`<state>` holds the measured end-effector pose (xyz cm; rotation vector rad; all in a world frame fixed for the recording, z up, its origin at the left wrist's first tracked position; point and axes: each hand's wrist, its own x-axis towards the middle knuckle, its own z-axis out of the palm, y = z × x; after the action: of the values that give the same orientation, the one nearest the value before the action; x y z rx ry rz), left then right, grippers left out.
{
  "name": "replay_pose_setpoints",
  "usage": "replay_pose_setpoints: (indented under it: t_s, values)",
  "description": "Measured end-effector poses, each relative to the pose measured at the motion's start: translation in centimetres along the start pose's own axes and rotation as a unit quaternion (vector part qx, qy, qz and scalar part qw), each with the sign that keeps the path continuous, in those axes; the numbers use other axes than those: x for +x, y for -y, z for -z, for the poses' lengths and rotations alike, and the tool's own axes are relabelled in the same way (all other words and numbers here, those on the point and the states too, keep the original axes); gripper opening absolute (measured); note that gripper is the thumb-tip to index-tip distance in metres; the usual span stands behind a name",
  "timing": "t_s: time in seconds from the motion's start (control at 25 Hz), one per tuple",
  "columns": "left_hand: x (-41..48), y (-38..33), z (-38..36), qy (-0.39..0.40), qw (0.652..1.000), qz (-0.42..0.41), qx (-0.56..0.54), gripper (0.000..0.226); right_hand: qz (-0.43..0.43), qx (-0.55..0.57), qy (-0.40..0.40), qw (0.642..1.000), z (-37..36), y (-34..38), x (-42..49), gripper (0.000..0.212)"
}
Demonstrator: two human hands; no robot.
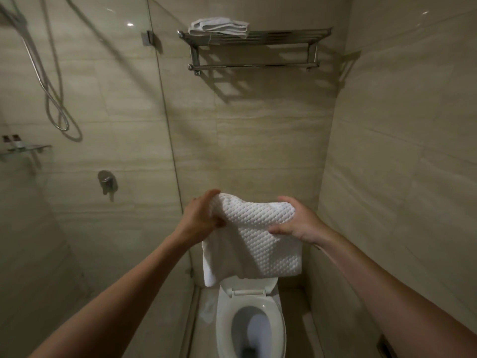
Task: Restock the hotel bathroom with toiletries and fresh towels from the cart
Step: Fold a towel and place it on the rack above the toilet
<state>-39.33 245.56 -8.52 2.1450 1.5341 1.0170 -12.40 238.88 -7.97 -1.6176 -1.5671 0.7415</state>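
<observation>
A folded white waffle-weave towel [258, 244] hangs between both my hands, held up in front of the back wall above the toilet. My left hand [202, 218] grips its upper left corner. My right hand [296, 223] grips its upper right edge, thumb on the front. High on the back wall is a chrome towel rack [271, 37] with a lower bar. Another folded white towel [219, 26] lies on the rack's left end; the right part of the rack is bare.
A white toilet [250, 321] with its seat down and lid up stands directly below the towel. A glass shower partition [160, 125] stands at left, with a hose, a mixer valve [106, 180] and a small shelf holding small bottles [15, 142]. Tiled walls close in at right.
</observation>
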Motion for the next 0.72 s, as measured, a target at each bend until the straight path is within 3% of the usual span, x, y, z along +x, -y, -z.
replay_pose_setpoints:
  t_s: [0.16, 0.32, 0.4, 0.48, 0.56, 0.64, 0.72]
  values:
    - [0.8, -1.2, 0.2, -0.045, 0.993, -0.055, 0.095, 0.074, 0.029, -0.082, -0.075, 0.993, 1.0, 0.5, 0.7, 0.052]
    - [1.3, -3.5, 1.3, -0.077, 0.982, -0.063, 0.158, 0.065, 0.033, -0.192, -0.124, 0.973, 3.1, 1.0, 1.4, 0.061]
    - [1.5, -4.7, 2.4, -0.017, 0.996, -0.028, 0.087, 0.064, 0.056, -0.262, -0.143, 0.953, 4.6, 1.4, 1.6, 0.061]
    - [1.5, -6.0, 3.4, 0.035, 0.997, -0.014, -0.067, 0.063, 0.077, -0.33, -0.136, 0.931, 6.2, 1.8, 2.0, 0.061]
    - [1.8, -7.6, 3.8, 0.023, 0.988, -0.038, -0.147, 0.064, 0.093, -0.368, -0.113, 0.918, 7.4, 2.0, 2.4, 0.056]
    - [2.2, -9.6, 4.1, 0.014, 0.981, -0.058, -0.186, 0.062, 0.111, -0.302, -0.074, 0.944, 7.8, 2.3, 2.0, 0.047]
    - [2.5, -11.5, 4.2, 0.029, 0.98, -0.088, -0.173, 0.055, 0.136, -0.145, -0.01, 0.98, 6.7, 3.0, 1.2, 0.057]
